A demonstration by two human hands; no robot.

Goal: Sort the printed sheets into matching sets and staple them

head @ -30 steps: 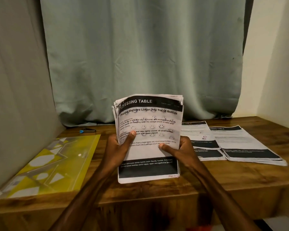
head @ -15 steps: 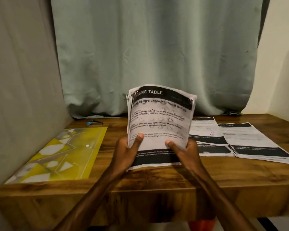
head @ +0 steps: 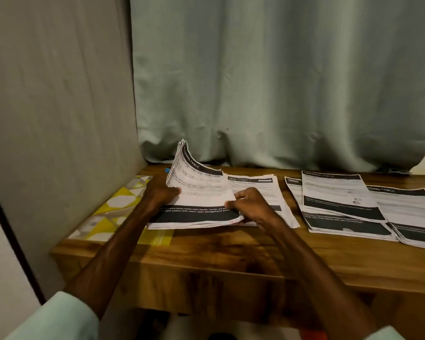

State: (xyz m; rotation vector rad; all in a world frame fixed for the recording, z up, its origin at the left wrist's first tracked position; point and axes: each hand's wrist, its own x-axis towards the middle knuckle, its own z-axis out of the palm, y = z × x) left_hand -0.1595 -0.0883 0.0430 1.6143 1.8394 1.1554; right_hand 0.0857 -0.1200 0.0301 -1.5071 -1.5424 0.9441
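A thick stack of printed sheets (head: 199, 192) headed "DRESSING TABLE" lies low on the wooden desk (head: 231, 251), its far left corner curling upward. My left hand (head: 160, 192) grips its left edge, and my right hand (head: 250, 204) pinches its lower right corner. The stack partly covers another printed sheet (head: 263, 190) lying flat beneath it. Further right, two piles of sheets with black bands (head: 339, 200) (head: 410, 214) lie side by side on the desk.
A yellow patterned folder (head: 115, 212) lies on the desk's left side, partly under the stack. A small blue object (head: 167, 170) peeks out behind the stack by the curtain (head: 280, 82). A grey wall (head: 59, 106) closes the left.
The stack, held upright above the desk before, has come down nearly flat onto the desk. Both hands moved forward and down with it. The camera has tilted and shifted.
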